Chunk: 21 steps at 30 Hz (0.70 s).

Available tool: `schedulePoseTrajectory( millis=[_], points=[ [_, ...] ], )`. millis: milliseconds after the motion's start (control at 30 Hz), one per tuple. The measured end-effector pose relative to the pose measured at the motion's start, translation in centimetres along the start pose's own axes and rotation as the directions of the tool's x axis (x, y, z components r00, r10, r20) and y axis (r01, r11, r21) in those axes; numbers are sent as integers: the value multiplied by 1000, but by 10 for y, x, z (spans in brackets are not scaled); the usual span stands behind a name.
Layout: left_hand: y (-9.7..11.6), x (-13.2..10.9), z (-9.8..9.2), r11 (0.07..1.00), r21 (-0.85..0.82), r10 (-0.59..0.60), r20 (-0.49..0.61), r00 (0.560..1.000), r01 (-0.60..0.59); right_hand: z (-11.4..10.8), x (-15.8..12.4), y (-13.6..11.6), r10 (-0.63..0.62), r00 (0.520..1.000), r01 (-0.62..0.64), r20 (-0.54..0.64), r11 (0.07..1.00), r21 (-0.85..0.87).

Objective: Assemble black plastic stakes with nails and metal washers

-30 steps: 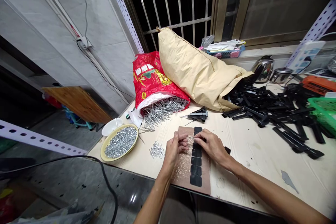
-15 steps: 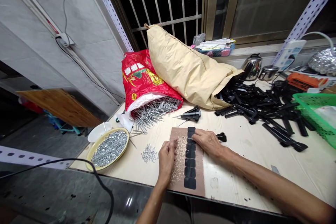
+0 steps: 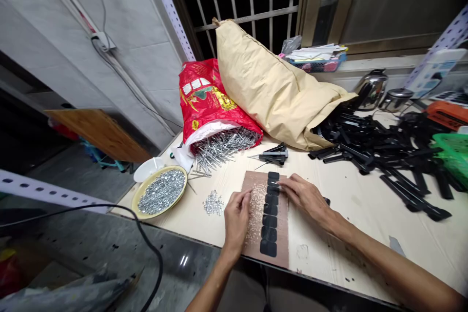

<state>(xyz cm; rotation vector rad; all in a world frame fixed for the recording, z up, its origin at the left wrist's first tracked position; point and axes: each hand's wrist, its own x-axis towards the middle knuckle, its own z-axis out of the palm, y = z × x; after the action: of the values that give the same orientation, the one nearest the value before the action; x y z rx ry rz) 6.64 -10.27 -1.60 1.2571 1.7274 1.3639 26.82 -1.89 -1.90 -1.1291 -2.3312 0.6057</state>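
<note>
A brown board point(image 3: 280, 241) lies at the table's near edge with a row of black pads point(image 3: 269, 221) and a patch of pale specks point(image 3: 256, 209) on it. My left hand point(image 3: 237, 219) rests on the board's left side, fingers curled at the specks. My right hand point(image 3: 305, 197) lies at the board's upper right, fingertips pinching a thin nail at the upper pads. A small heap of shiny bits point(image 3: 213, 203) sits just left of the board.
A yellow plate of metal bits point(image 3: 160, 197) and a white bowl point(image 3: 147, 169) stand left. A red bag spilling nails point(image 3: 215, 122), a tan sack point(image 3: 278, 92), black plastic parts point(image 3: 383, 148), a green basket point(image 3: 455, 153), kettles point(image 3: 371, 90) and a black cable point(image 3: 146, 248) surround the table point(image 3: 365, 214).
Both hands came down from a joined pinch above the board onto it. My right hand now pinches a nail at the upper pads; the camera shifted.
</note>
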Motion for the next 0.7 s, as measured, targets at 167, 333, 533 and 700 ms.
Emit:
schedulePoseTrajectory(
  millis=[167,333,533,700],
  points=[
    [20,-15,-4,960,180,206,67,976,-215,2,-4,-18,-67,998,67,6,997,39],
    [-6,2,-55,805,565,269,-76,960,-180,8,-8,-27,-96,995,95,-11,994,-51],
    [-41,30,-106,598,790,215,7,977,-137,18,-11,-31,-132,991,130,-11,985,-116],
    [-47,40,-107,517,837,146,123,982,-181,23,-11,-34,-133,991,131,-5,983,-129]
  ],
)
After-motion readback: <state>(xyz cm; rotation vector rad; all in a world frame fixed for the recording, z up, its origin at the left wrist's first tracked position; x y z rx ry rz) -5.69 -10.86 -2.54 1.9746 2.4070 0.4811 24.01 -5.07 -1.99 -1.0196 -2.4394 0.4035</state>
